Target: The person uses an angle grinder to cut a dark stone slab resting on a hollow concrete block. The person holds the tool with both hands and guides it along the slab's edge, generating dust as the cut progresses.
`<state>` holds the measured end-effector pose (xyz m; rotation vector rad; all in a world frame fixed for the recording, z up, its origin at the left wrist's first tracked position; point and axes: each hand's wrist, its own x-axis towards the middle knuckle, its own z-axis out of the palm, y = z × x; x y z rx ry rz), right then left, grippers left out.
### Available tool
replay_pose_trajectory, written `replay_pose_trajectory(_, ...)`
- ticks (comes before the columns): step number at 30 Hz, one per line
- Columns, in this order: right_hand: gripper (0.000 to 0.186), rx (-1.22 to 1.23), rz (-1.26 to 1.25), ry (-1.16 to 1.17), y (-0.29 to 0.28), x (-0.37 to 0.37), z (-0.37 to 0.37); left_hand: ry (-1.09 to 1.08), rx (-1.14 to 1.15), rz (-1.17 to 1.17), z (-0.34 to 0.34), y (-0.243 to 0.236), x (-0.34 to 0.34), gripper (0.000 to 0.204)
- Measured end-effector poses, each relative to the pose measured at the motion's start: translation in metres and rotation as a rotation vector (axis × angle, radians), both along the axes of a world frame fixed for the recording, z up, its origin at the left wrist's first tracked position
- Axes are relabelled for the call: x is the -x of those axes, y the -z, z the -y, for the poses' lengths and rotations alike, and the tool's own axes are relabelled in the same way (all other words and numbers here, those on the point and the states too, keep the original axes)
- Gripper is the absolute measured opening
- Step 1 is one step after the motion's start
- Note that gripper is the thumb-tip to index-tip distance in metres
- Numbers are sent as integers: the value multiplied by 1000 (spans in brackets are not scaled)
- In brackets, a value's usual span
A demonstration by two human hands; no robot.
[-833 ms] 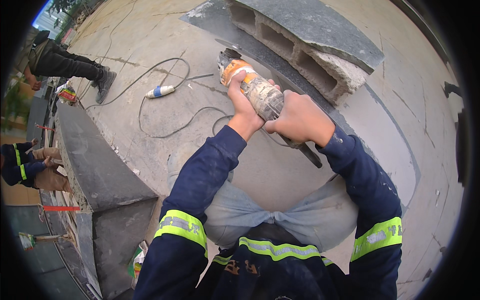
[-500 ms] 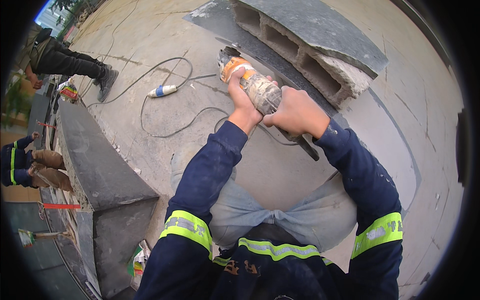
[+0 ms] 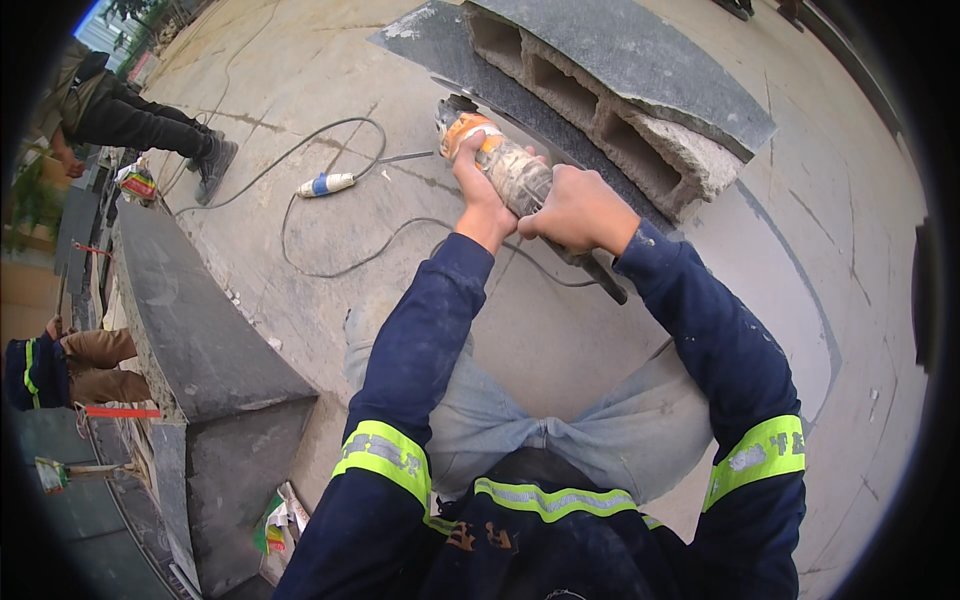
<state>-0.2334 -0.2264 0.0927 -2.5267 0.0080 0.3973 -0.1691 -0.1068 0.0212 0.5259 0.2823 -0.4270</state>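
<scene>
Both hands hold a dusty orange angle grinder [image 3: 518,176], tilted with its head toward the far left. My left hand [image 3: 484,195] wraps around its body just behind the orange part. Around the rear end, my right hand [image 3: 578,212] is closed, with the black cable end sticking out below it. The grinder's disc lies close to the edge of a dark grey stone slab [image 3: 425,30]; whether it touches I cannot tell. On that slab rests a hollow concrete block [image 3: 605,115], and another grey slab [image 3: 640,60] lies on top of the block.
A cable [image 3: 350,265] loops over the concrete floor to a white and blue plug connector [image 3: 326,184]. Large grey slabs [image 3: 205,320] stand at the left. Beyond them is a co-worker in a reflective jacket [image 3: 35,370]; another person in dark trousers [image 3: 140,120] stands far left.
My right hand and the grinder's rear end have shifted slightly left. The co-worker at the left has bent lower. A foot now shows at the top right edge.
</scene>
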Motion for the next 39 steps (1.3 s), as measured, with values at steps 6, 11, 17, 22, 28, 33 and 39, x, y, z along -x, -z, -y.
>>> replay_pose_trajectory(6,63,-18,-12,11,-4,5,-1,10,5,-9,-1,-2,4,57)
replay_pose_trajectory(11,66,-10,15,-21,-11,17,2,29,-1,-10,0,-9,16,57)
replay_pose_trajectory(17,58,-16,39,26,-15,32,4,65,26,7,3,-15,30,55)
replay_pose_trajectory(22,64,7,0,12,-18,39,5,85,33,3,3,-18,38,54)
replay_pose_trajectory(28,63,-18,-36,26,-26,52,7,99,49,-17,7,-22,49,56)
replay_pose_trajectory(33,62,9,-7,46,-25,61,10,118,54,-19,11,-25,59,56)
replay_pose_trajectory(39,62,6,-24,53,-29,65,10,117,52,-9,12,-25,63,57)
